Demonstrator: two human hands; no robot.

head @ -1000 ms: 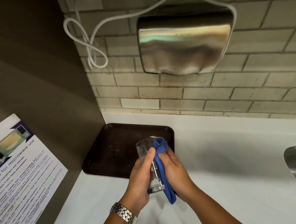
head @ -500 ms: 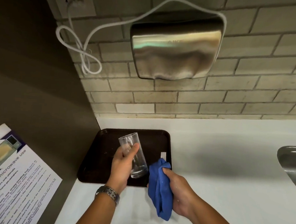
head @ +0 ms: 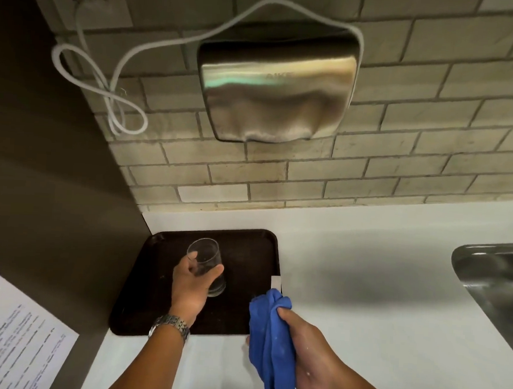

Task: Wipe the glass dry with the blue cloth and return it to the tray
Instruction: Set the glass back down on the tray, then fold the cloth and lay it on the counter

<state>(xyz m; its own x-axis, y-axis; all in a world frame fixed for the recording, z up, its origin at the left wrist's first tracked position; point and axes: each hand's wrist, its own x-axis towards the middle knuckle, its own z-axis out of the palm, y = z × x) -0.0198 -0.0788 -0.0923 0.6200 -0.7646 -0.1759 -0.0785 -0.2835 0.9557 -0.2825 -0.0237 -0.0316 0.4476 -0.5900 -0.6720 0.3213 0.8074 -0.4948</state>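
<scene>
A clear drinking glass stands upright over the middle of the dark brown tray, its base at or just above the tray's surface. My left hand, with a metal watch on the wrist, grips the glass around its lower half. My right hand holds the bunched blue cloth just off the tray's front right corner, above the white counter, apart from the glass.
The tray sits in the counter's back left corner against a brown side wall and a brick wall. A steel hand dryer with a white cable hangs above. A steel sink is at the right. A printed notice hangs at lower left.
The cloth came off the glass. My left hand carried the glass left and down over the tray, and my right hand drew the cloth back toward the tray's front right corner.
</scene>
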